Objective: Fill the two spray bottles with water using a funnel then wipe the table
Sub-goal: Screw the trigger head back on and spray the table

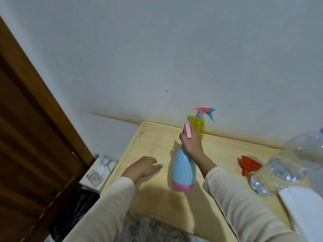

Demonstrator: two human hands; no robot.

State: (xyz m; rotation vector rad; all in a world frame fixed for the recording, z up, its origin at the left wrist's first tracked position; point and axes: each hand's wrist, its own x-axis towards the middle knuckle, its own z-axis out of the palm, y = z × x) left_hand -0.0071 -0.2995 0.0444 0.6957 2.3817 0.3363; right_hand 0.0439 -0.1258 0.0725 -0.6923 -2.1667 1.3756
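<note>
Two spray bottles: one blue spray bottle (182, 169) at the middle, one yellow spray bottle (197, 125) at the far edge. One worktop (157, 145). One red funnel (250, 165) to the right, and one clear water bottle (279, 172) just right of it. Two grips: the left grip (145, 167) and the right grip (191, 143). Off the worktop's left edge, one phone (94, 178) and one black bag (78, 206).

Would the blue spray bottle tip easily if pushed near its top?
Probably: the blue spray bottle is tall, narrowing upward, and the right hand grips it at the head. Its wider pink base may steady it. Opaque walls hide any water, so weight is uncertain.
</note>
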